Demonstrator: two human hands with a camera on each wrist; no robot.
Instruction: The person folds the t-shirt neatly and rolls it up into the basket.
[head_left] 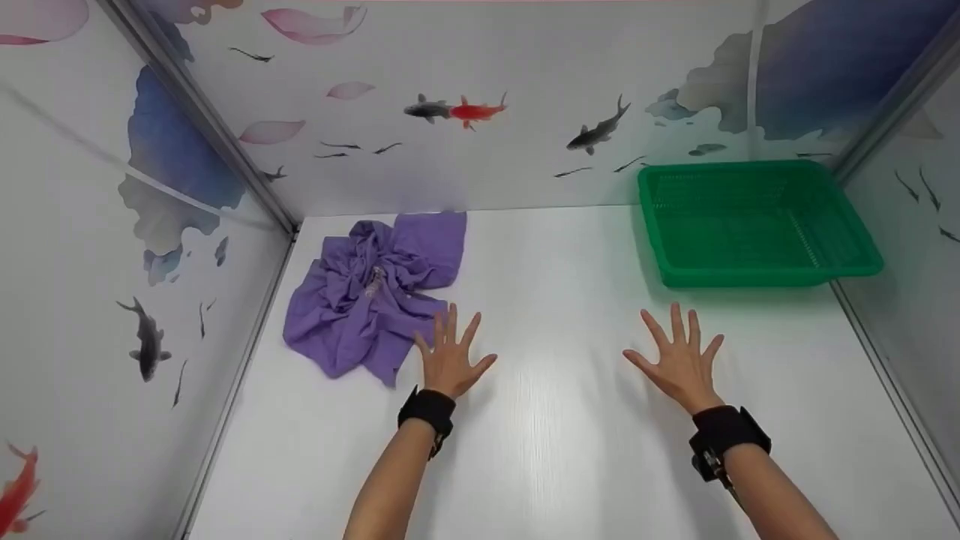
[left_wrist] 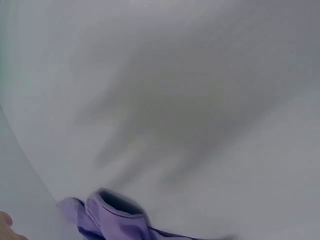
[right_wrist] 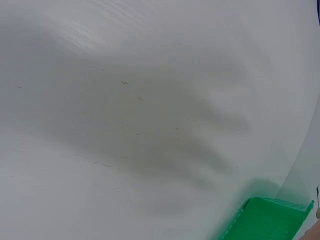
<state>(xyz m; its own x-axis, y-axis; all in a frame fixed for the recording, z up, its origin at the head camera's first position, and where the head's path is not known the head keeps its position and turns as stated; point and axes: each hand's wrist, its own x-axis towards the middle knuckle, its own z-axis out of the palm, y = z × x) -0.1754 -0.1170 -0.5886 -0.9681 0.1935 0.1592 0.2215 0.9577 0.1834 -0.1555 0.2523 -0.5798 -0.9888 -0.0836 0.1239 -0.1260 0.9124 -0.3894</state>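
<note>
A crumpled purple cloth (head_left: 345, 315) lies at the left of the white table, with a small patterned patch near its middle. My left hand (head_left: 448, 364) is spread above the table beside the cloth's right edge, its fingertips overlapping the cloth in the head view; the left wrist view shows the hand's shadow and part of the cloth (left_wrist: 120, 222). Over the right side, my right hand (head_left: 681, 367) is spread with nothing in it. Just beyond its fingertips sits a green plastic basket (head_left: 772, 277), whose corner (right_wrist: 270, 220) also shows in the right wrist view.
White panels printed with fish and petals enclose the table (head_left: 540, 450) at the back, left and right. Metal strips (head_left: 225, 142) run along the corners. The basket stands against the back right corner. Both wrists wear black straps (head_left: 427, 409).
</note>
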